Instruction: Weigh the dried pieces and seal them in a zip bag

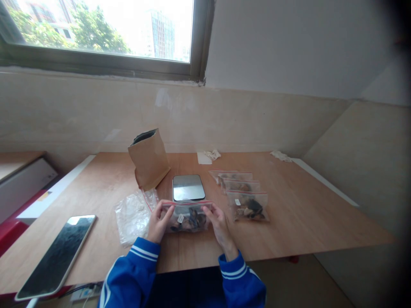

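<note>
Here both hands (189, 222) pinch a zip bag (188, 217), its dark contents hard to identify.

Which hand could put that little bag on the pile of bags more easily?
Probably the right hand. Both hands hold the bag, but the pile of filled bags lies just right of it, while the left hand is farther away.

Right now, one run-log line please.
left hand: holds zip bag | right hand: holds zip bag | scale: behind | table
</note>
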{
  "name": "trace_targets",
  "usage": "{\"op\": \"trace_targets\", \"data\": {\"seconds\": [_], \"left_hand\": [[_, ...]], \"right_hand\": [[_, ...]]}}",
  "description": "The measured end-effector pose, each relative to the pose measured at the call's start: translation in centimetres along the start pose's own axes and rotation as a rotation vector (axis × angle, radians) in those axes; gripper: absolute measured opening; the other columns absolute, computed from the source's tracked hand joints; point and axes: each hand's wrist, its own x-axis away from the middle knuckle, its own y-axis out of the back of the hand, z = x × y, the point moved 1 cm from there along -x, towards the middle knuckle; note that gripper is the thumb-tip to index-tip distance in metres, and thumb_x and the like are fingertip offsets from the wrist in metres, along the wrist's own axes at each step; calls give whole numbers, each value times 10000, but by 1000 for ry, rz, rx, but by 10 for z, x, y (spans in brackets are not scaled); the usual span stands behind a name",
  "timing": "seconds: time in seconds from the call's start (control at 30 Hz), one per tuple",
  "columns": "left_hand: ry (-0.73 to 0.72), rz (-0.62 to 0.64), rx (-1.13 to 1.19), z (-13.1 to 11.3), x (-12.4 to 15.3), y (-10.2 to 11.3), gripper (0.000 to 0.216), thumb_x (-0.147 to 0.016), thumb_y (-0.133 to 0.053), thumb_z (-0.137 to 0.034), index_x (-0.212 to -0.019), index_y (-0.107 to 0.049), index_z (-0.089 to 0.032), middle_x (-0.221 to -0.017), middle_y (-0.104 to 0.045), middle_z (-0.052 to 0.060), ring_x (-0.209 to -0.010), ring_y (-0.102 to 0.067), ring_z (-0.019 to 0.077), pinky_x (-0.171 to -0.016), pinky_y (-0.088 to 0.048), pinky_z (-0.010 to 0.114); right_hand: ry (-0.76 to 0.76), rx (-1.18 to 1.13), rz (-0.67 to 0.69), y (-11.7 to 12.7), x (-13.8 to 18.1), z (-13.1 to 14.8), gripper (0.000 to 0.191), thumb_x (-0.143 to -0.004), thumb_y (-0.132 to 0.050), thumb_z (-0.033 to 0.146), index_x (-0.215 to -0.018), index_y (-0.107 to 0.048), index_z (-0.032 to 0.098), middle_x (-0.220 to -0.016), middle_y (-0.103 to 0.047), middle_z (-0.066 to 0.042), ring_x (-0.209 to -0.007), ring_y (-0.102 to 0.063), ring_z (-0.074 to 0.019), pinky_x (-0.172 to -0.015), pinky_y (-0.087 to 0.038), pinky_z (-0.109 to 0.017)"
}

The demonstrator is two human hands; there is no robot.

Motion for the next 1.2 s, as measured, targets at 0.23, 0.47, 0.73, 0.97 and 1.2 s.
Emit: {"op": "trace_targets", "data": {"seconds": [0.23,0.47,0.73,0.97,1.2], "left_hand": [[176,51,207,7,-2,-7,261,-746,-685,-397,-843,-660,-156,-830,-669,38,-812,-632,180,-759,-491,286],[189,88,211,6,-2,-8,249,-748,-685,-394,-829,-664,-160,-808,-669,26,-802,-632,174,-754,-491,280],[4,3,11,3,-3,-6,204,-752,-682,-359,-758,-665,-156,-797,-643,34,-800,-607,168,-765,-469,279],[72,31,61,-4,-1,-7,250,-756,-663,-406,-738,-611,-162,-772,-609,14,-754,-588,156,-707,-459,261],[132,191,118,-11,1,-7,270,-790,-616,-435,-841,-632,-170,-828,-628,31,-800,-596,175,-739,-466,278]], "right_hand": [[29,69,-30,-3,-2,-3,292,-748,-689,436,-889,-708,182,-866,-724,-48,-864,-659,-214,-833,-498,-340],[109,84,-95,-2,-3,-3,210,-747,-700,386,-787,-687,180,-754,-671,-11,-755,-613,-168,-724,-475,-278],[157,97,-101,-1,-3,-6,220,-749,-693,373,-683,-606,182,-680,-583,21,-665,-539,-129,-640,-429,-239],[145,122,-85,-3,-3,-3,207,-764,-674,382,-718,-626,186,-675,-591,12,-672,-557,-141,-640,-448,-244],[55,24,36,-6,1,6,275,-756,-678,423,-919,-679,202,-898,-688,-37,-842,-640,-196,-780,-505,-300]]}}
